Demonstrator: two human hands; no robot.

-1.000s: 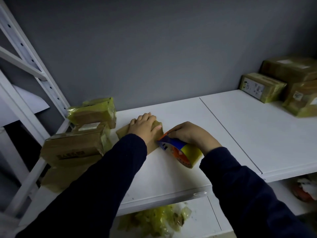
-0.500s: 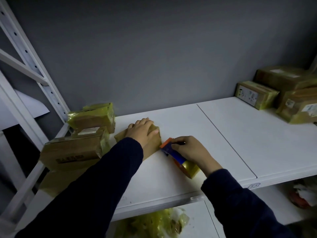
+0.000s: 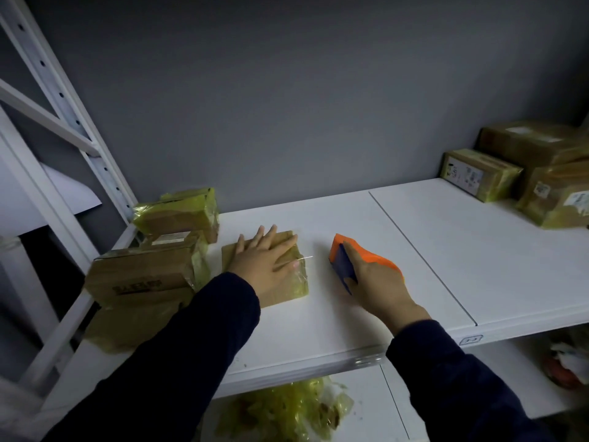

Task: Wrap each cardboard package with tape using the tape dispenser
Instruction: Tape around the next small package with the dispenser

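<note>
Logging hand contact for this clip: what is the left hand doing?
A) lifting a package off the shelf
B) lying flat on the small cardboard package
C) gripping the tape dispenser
B: the left hand lies with straight fingers on the small cardboard package, while the right hand grips the tape dispenser.

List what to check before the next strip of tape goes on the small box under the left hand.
1. Flat left hand pins the box to the shelf: ok.
2. Curled right hand grips the tape dispenser: ok.
3. Dispenser touches the box: not ok, a gap separates them.
4. Last strip cut free: cannot tell.
5. Whole box covered in tape: not ok, bare cardboard shows at its left end.
</note>
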